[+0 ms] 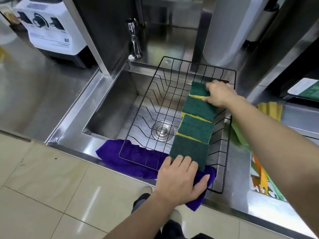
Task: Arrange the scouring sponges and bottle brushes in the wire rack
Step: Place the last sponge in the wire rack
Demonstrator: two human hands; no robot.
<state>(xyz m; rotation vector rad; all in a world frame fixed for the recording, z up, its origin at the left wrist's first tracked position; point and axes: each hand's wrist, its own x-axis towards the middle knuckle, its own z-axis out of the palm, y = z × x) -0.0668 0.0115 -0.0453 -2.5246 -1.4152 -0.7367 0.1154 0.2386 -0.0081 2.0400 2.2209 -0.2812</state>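
A black wire rack (138, 118) sits over the steel sink. Along its right side lies a row of several green-and-yellow scouring sponges, overlapping like tiles. My right hand (219, 94) rests on the far sponge (197, 88), fingers pressing its edge. My left hand (179, 180) lies on the rack's near rim, fingertips touching the nearest sponge (189, 150). More yellow sponges (271, 109) stand on the counter to the right. Orange and green brush-like items (260, 178) lie further right, partly hidden by my forearm.
A purple cloth (120, 156) lies under the rack's near edge. The sink drain (162, 130) shows through the wires. A chrome tap (134, 40) stands behind the sink, a white appliance (50, 26) at the back left, and a pale cylinder (227, 28) behind the rack.
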